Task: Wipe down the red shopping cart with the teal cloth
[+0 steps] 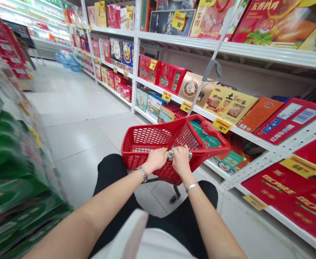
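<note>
- Two hands of mine rest on the near rim of a red plastic basket, whose long axis runs across in front of me, its right end reaching toward the shelving.
- A grey pull handle rises from the basket's far side, slanting up and to the right, and a black caster shows below.
- My left hand, with a metal wristwatch above it, lies on the rim, its fingers pressed together and curled over.
- My right hand, with a thin silver bracelet at the wrist, curls its fingers around a small pale-blue wad (too bunched up to tell what it is) at the rim.
- One teal-and-green box lies inside the basket at its right end.
- White metal shelving runs along my right, stacked with boxed gift packs and yellow price tags, including one reading 78.
- Green-packaged boxes stand stacked on my left, beside a pale tiled floor.
</note>
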The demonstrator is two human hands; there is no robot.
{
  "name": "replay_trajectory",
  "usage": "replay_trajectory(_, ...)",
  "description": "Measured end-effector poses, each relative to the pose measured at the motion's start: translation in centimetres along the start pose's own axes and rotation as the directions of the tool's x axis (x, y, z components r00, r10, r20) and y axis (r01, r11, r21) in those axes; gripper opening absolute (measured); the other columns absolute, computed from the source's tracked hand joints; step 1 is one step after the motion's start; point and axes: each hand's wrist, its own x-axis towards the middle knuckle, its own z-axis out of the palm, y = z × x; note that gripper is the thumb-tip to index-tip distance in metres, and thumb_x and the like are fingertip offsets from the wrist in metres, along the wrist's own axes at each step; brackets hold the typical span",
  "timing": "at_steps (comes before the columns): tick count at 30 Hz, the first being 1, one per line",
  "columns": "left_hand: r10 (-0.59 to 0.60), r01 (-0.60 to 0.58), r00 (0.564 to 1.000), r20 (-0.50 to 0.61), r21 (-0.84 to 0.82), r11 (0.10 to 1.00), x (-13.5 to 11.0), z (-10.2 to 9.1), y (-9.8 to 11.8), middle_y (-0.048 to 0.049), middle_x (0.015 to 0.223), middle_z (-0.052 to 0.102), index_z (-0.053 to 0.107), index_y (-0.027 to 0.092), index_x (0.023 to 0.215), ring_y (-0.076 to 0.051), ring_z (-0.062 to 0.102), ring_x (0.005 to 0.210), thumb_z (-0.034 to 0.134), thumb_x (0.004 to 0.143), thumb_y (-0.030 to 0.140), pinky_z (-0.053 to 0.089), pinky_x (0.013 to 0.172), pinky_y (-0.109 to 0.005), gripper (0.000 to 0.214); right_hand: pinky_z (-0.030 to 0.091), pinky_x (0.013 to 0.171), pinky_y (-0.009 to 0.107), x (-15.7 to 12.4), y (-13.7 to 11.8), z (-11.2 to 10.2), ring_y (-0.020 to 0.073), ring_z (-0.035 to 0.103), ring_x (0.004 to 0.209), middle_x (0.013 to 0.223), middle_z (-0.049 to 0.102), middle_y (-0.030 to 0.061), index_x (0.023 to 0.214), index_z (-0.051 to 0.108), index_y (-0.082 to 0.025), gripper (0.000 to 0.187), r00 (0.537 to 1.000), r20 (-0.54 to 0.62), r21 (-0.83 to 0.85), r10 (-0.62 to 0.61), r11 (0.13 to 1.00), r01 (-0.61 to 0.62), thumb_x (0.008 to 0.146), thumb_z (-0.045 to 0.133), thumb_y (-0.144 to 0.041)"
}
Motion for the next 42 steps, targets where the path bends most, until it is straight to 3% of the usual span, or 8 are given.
replay_trajectory(7,-0.082,0.078,0.996,0.026,0.127,0.989,0.1,-2.8,-9.1,-0.0102,0.142,0.062,0.071,0.024,0.114,-0.031,0.048,0.138,0.028,0.101,0.039,0.023,0.118,-0.059,0.048,0.021,0.12,0.056,-1.8,3.5,-0.6,0.0238,0.056,0.107,0.106,0.067,0.006,0.106,0.069,-0.027,0.026,0.997,-0.025,0.17,-0.08,0.982,0.083,0.092,0.05,-0.015)
replay_trajectory(11,-0.111,0.091,0.987,0.114,0.168,0.982,-0.5,-3.1,-12.5,-0.0094,0.11,0.078,0.077,0.024,0.094,-0.026,0.066,0.116,0.032,0.098,0.047,0.02,0.121,-0.05,0.051,0.022,0.119,0.058,-1.8,5.6,-0.3,0.0227,0.059,0.106,0.106,0.069,0.0059,0.106,0.07,-0.026,0.025,0.994,-0.025,0.22,-0.108,0.969,0.111,0.092,0.052,-0.017)
replay_trajectory(20,-0.237,0.232,0.971,0.009,0.166,0.958,-1.2,-0.3,-7.3,-0.0153,0.09,0.079,0.078,0.019,0.082,-0.03,0.074,0.094,0.025,0.099,0.046,0.007,0.121,-0.058,0.063,0.024,0.114,0.066,1.1,8.1,0.8,0.0298,0.052,0.13,0.115,0.07,0.0101,0.099,0.073,-0.022,0.026,0.988,0.109,0.282,0.105,0.95,-0.132,0.084,0.055,-0.011)
replay_trajectory(23,-0.286,0.292,0.956,-0.066,0.11,0.95,-1.7,0.8,-5.0,-0.0154,0.09,0.079,0.078,0.018,0.087,-0.03,0.074,0.092,0.023,0.1,0.039,0.011,0.12,-0.06,0.06,0.025,0.115,0.065,1.1,5.7,1.8,0.0282,0.055,0.127,0.112,0.072,0.0096,0.096,0.073,-0.022,0.028,0.98,0.187,0.337,0.071,0.932,-0.132,0.082,0.054,-0.007)
replay_trajectory(27,-0.316,0.32,0.938,-0.143,0.006,0.947,-2.6,2.2,-2.2,-0.0107,0.108,0.078,0.074,0.023,0.11,-0.027,0.071,0.105,0.025,0.1,0.032,0.012,0.121,-0.061,0.051,0.029,0.116,0.06,-1.6,0.8,2.7,0.0264,0.055,0.129,0.113,0.072,0.0077,0.099,0.073,-0.023,0.032,0.991,0.133,0.392,0.01,0.918,-0.062,0.082,0.051,-0.007)
replay_trajectory(33,-0.247,0.227,0.961,-0.125,-0.158,0.961,-5.9,3.8,1.0,-0.0063,0.135,0.067,0.063,0.028,0.129,-0.026,0.061,0.126,0.037,0.099,0.03,0.014,0.124,-0.062,0.04,0.023,0.122,0.056,-7.4,-2.7,0.7,0.0242,0.053,0.131,0.111,0.072,0.0061,0.095,0.071,-0.024,0.037,0.998,0.04,0.418,-0.054,0.908,0.032,0.078,0.044,-0.006)
replay_trajectory(37,-0.059,0.035,0.975,-0.216,-0.116,0.993,-6.2,2.7,0.3,-0.0068,0.145,0.06,0.063,0.026,0.131,-0.027,0.046,0.141,0.043,0.098,0.035,0.016,0.124,-0.061,0.039,0.026,0.119,0.061,-10.6,-1.5,-0.9,0.0285,0.052,0.133,0.112,0.071,0.0091,0.095,0.071,-0.022,0.035,0.999,0.034,0.462,0.002,0.887,-0.018,0.078,0.044,-0.008)
replay_trajectory(42,0.047,-0.038,0.98,-0.195,0.05,0.998,-2.9,0.1,-4.1,-0.0089,0.145,0.06,0.074,0.024,0.11,-0.032,0.039,0.146,0.046,0.098,0.037,0.003,0.124,-0.065,0.033,0.036,0.116,0.058,-13.8,1.5,-2.1,0.029,0.045,0.142,0.122,0.069,0.0096,0.097,0.073,-0.024,0.034,0.99,0.016,0.486,0.14,0.864,-0.13,0.084,0.044,-0.011)
